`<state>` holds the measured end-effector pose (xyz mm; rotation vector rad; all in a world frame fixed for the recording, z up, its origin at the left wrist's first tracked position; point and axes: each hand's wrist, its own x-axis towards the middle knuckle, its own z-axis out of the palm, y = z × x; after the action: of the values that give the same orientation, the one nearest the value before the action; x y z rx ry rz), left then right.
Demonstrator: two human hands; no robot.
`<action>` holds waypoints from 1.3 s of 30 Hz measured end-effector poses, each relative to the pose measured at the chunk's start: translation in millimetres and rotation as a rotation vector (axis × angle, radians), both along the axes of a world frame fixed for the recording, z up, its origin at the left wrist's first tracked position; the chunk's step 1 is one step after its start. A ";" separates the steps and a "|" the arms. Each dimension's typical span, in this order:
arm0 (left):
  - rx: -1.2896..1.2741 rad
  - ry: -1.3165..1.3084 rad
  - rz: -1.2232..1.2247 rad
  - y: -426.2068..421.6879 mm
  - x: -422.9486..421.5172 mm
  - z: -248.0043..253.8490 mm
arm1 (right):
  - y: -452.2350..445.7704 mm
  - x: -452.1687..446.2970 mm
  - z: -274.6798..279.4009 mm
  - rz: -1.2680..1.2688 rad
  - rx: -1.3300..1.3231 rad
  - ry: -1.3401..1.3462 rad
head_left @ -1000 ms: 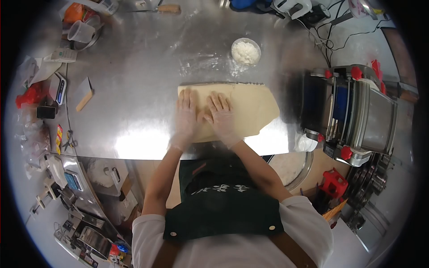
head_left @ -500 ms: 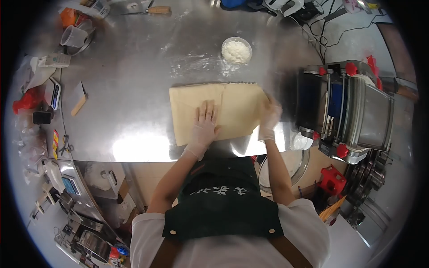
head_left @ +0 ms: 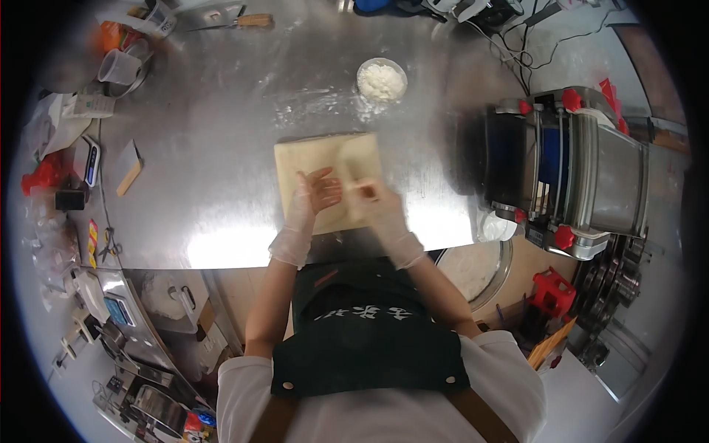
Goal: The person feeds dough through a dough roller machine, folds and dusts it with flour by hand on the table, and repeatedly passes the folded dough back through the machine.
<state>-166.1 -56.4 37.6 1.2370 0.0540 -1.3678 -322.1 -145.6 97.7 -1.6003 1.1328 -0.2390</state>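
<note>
Head view: dough [head_left: 293, 159] at centre now folded shorter; left hand [head_left: 312, 198] half-open, fingers apart, gripping nothing; right hand [head_left: 380, 210] curled, blurred, hold unclear.

Steel table [head_left: 214, 148] (shiny): dough [head_left: 292, 159], flour bowl [head_left: 382, 81], wooden-handled scraper [head_left: 130, 171].

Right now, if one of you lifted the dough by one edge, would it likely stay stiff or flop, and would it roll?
The dough would probably flop: a blurred flap seems to bend beside the right hand. It is unlikely to roll, being broad and lying flat on the table. Powder smeared nearby might help it slide.
</note>
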 end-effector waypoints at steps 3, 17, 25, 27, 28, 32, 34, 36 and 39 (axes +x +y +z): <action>0.143 -0.206 0.056 16.6 14.7 2.3 | 32.9 20.2 -5.1 0.111 0.110 -0.184; 0.305 -1.771 -0.562 17.5 7.5 -43.9 | -16.0 37.1 -99.6 0.737 -0.886 0.207; 0.254 -1.795 -0.660 9.2 1.4 -44.5 | -53.3 36.6 -91.5 0.547 -0.566 -0.059; 0.165 -1.664 -0.524 10.2 7.1 -34.8 | -89.3 39.5 -80.3 0.332 -0.514 0.015; 0.121 -1.596 -0.458 9.4 10.2 -27.0 | -120.8 49.1 -71.4 0.229 -0.598 0.189; 0.147 -1.551 -0.149 21.2 8.6 -12.5 | -223.8 69.4 -90.1 0.428 -0.830 0.307; 0.158 -1.521 -0.089 27.8 8.9 -11.8 | -235.3 71.6 -104.5 0.527 -0.830 0.403; 0.173 -1.411 -0.025 39.6 10.3 -20.5 | -236.7 75.5 -117.7 0.510 -0.859 0.449; 0.247 -1.189 0.189 60.6 18.5 -24.2 | -214.5 74.0 -75.1 0.298 -0.652 0.175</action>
<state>-147.6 4.2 13.4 2.0198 -0.4892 -0.3111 -248.1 -360.1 22.6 -2.3817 0.9770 -0.2924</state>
